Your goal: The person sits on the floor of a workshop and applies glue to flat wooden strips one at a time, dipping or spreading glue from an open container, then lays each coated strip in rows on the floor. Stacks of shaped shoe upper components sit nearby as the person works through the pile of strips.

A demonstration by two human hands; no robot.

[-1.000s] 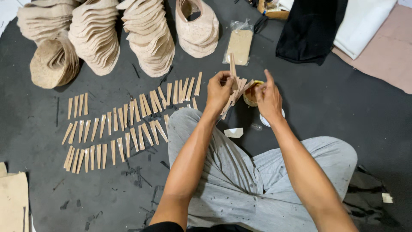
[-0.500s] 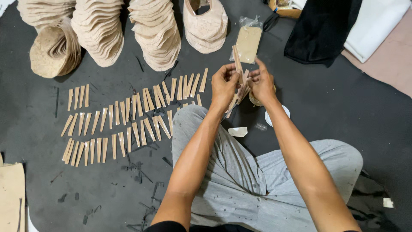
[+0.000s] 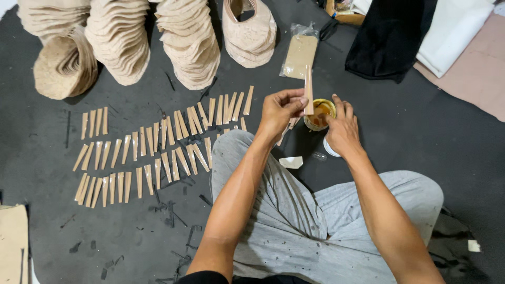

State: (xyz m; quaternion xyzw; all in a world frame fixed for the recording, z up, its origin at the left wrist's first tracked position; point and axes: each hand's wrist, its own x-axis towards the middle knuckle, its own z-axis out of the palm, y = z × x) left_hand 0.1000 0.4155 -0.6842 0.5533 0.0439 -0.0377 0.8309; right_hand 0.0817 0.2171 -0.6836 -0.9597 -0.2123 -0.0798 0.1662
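Note:
My left hand (image 3: 280, 112) pinches a narrow tan strip (image 3: 308, 90) that stands upright above a small round pot of amber glue (image 3: 320, 113). More strips hang below the same hand. My right hand (image 3: 342, 129) rests against the pot's right side, fingertips at its rim; whether it holds a brush there I cannot make out. Both hands hover over the dark floor mat (image 3: 431, 142), just past my knee in grey trousers (image 3: 315, 221).
Several rows of tan strips (image 3: 152, 152) lie spread on the mat to the left. Stacks of beige curved pieces (image 3: 187, 42) stand along the far edge. A clear bag of tan material (image 3: 300, 52), black cloth (image 3: 389, 37), a white lid (image 3: 330, 150) and a paper scrap (image 3: 291, 162) lie nearby.
My hands have parted slightly, uncovering the glue pot. The left hand now lifts one strip upright and the right hand has dropped to the pot's rim.

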